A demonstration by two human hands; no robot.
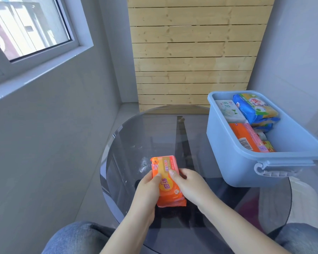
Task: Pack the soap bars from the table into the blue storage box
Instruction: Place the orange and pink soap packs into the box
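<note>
Two hands hold one soap bar [168, 182] in the head view, low over the near middle of the round glass table [128, 143]. My left hand [145, 191] closes on its left long edge with the thumb on top, and my right hand [189, 182] closes on the right edge the same way. I think I grip both sides so the smooth wrapper does not slip and the front stays up. The wrapper is orange with a pink strip; it carries big Chinese characters in a yellow circle, which I cannot read surely. No other bar lies on the table, so this seems the last one. The blue storage box [233, 158] stands at the far right, open, already holding a blue and yellow pack [255, 109], a white box [228, 110] and an orange bar with a barcode [246, 136].
</note>
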